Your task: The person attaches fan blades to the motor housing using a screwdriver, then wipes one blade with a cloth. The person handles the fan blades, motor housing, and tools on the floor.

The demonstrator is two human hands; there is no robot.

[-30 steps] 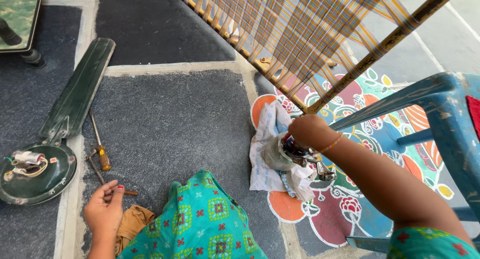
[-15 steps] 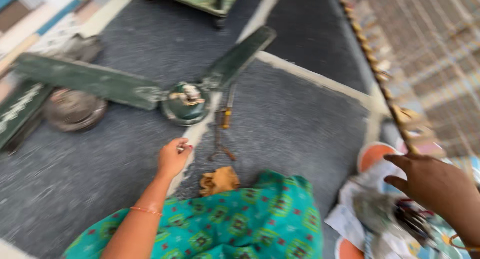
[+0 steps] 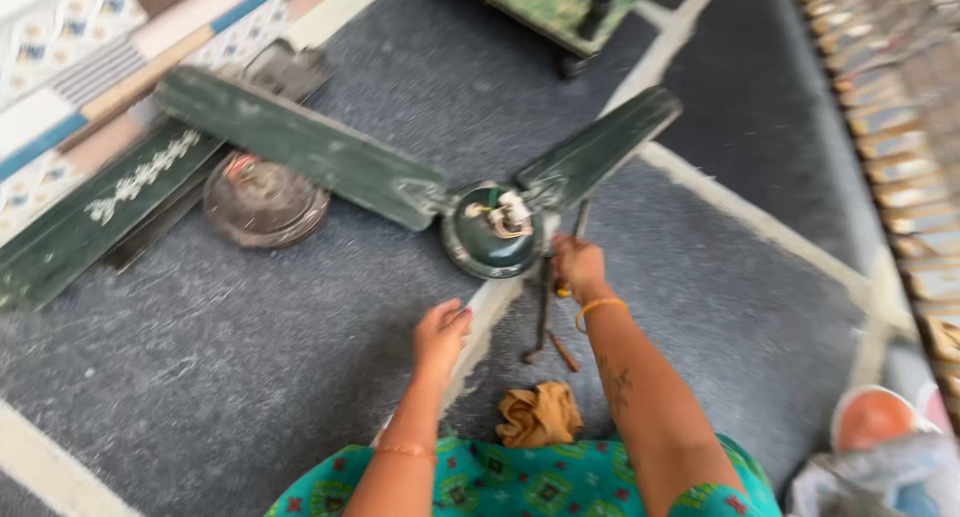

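- Right hand (image 3: pixel 578 265) closed around a screwdriver (image 3: pixel 572 239) on grey floor, just beside a dark green fan hub (image 3: pixel 492 231).
- Left hand (image 3: pixel 440 334) loose, holding nothing, resting on floor.
- Screwdriver likely light, rigid; best gripped by handle.

Just beyond our right hand (image 3: pixel 578 265) the green fan hub (image 3: pixel 493 232) blocks the way, its wires on top, with one blade (image 3: pixel 300 147) running off to the far left and another blade (image 3: pixel 600 149) to the far right. Beneath that hand lie metal tools (image 3: pixel 545 322), and a crumpled tan cloth (image 3: pixel 540 414) sits nearer us. Left of our left hand (image 3: pixel 440 332) we see open grey floor (image 3: pixel 200 377); right of the right hand the floor is open too.
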